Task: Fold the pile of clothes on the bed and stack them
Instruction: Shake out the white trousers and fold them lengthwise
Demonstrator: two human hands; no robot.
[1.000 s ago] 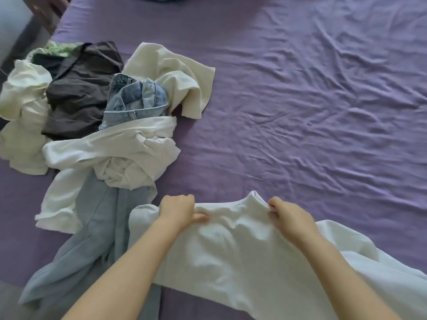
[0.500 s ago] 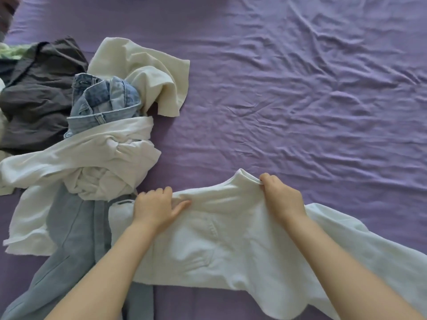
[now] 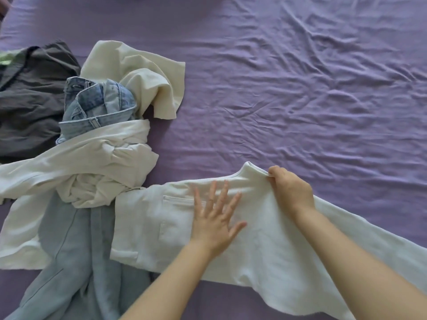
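We observe the right hand [image 3: 290,191] clenched around the far edge of the white trousers [image 3: 272,248], with the fabric pinched between thumb and curled fingers at a raised corner of the waistband. Just beside that grip, on the near left, the left hand [image 3: 216,221] lies flat on the same garment with fingers straight and spread, grasping nothing and pressing the cloth against the purple bedsheet [image 3: 300,93]. The white trousers extend from the grip in two directions: the waist section with a visible rear pocket runs left, and a leg runs right and toward us, leaving the view at the lower right. Left of the flat hand, the waist end of the white trousers overlaps pale blue jeans [image 3: 76,269] spread on the sheet. Farther left and beyond, we find the unfolded pile: a bunched white shirt [image 3: 92,162] lies across the jeans, a crumpled piece of blue denim [image 3: 97,105] sits behind it, a cream garment [image 3: 138,75] lies just beside the denim on its right, and a dark grey garment [image 3: 30,95] lies on its left. A sliver of green fabric [image 3: 5,60] shows at the left frame edge. Beyond and right of the grip, the wrinkled bedsheet is well apart from the pile.
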